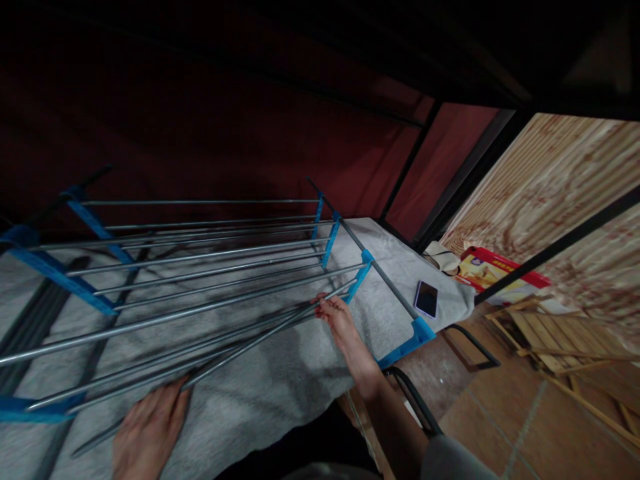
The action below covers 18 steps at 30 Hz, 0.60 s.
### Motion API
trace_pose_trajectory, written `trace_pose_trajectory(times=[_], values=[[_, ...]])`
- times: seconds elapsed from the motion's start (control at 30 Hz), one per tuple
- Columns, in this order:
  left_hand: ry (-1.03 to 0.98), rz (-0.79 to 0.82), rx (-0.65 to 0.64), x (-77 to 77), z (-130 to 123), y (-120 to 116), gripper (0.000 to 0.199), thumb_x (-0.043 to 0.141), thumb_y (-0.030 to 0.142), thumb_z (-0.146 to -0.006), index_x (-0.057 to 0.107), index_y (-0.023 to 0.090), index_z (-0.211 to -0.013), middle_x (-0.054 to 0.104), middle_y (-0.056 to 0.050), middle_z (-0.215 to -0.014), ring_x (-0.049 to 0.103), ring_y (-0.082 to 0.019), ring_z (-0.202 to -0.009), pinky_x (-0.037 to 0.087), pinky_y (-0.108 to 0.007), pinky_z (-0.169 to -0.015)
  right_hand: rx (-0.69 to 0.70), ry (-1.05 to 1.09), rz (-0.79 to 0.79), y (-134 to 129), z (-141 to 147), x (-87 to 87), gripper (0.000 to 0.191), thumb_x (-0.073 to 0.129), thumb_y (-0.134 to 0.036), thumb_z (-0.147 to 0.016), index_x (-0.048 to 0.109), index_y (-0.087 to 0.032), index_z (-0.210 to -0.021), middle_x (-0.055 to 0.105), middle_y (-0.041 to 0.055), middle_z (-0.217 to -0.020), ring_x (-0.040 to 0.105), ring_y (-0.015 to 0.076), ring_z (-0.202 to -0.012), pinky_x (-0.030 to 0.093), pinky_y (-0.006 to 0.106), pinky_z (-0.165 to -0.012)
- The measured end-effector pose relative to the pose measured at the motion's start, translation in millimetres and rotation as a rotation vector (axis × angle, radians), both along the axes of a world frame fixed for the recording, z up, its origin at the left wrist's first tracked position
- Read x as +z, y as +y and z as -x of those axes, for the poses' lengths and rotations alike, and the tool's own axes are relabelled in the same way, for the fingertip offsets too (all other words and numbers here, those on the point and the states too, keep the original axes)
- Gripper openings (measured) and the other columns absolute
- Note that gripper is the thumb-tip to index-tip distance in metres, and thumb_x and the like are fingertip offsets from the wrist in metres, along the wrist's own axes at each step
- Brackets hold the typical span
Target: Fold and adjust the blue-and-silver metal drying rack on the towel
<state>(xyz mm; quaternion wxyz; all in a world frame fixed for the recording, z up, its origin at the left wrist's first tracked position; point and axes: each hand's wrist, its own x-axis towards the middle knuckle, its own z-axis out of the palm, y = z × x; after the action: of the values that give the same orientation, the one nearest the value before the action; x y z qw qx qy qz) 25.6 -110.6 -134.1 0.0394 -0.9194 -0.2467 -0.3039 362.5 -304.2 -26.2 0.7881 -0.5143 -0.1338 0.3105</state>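
A partly assembled rack of grey metal tubes joined by blue plastic brackets stands on a grey cloth. One loose metal tube runs slantwise across its near side. My left hand lies over the lower part of this tube, its fingers closed round it and partly hidden; the tube's end sticks out to the left. Higher up, my right hand pinches the same tube between thumb and fingers, close to a blue bracket at the right. The tube's upper end is near that bracket; whether it sits in a socket I cannot tell.
Several dark tubes lie at the left on the cloth. A phone rests near the right edge. Beyond are a red and yellow box and a wooden slatted folding chair on tiles. Black frame bars surround the bed-like surface.
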Motion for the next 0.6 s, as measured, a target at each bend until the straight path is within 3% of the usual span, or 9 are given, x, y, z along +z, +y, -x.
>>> trace_pose_trajectory(times=[0.2, 0.33, 0.6], values=[[-0.051, 0.155, -0.009, 12.8, -3, -6, 0.044, 0.031, 0.047, -0.100, 0.064, 0.024, -0.118, 0.069, -0.011, -0.089, 0.064, -0.028, -0.083, 0.048, -0.041, -0.081, -0.047, -0.013, 0.048, 0, 1, -2.3, 0.021, 0.082, -0.041, -0.075, 0.070, -0.025, -0.076, 0.066, -0.0007, -0.078, 0.059, 0.0149, -0.071, 0.049, 0.029, -0.069], [-0.055, 0.146, 0.008, 18.6, -6, -8, 0.045, 0.032, 0.049, -0.099, 0.064, 0.023, -0.118, 0.068, -0.010, -0.086, 0.063, -0.028, -0.080, 0.049, -0.041, -0.081, -0.047, -0.018, 0.067, 0, 0, -5.8, 0.024, 0.080, -0.042, -0.078, 0.065, -0.024, -0.071, 0.060, -0.0017, -0.071, 0.057, 0.0148, -0.068, 0.048, 0.029, -0.070], [-0.020, 0.189, -0.018, 13.1, -1, -4, 0.045, 0.031, 0.048, -0.099, 0.065, 0.023, -0.115, 0.070, -0.011, -0.089, 0.064, -0.029, -0.084, 0.048, -0.042, -0.082, -0.056, -0.018, 0.070, 2, -3, -10.4, 0.026, 0.079, -0.042, -0.077, 0.063, -0.025, -0.065, 0.061, -0.0013, -0.068, 0.056, 0.0156, -0.067, 0.048, 0.030, -0.069]])
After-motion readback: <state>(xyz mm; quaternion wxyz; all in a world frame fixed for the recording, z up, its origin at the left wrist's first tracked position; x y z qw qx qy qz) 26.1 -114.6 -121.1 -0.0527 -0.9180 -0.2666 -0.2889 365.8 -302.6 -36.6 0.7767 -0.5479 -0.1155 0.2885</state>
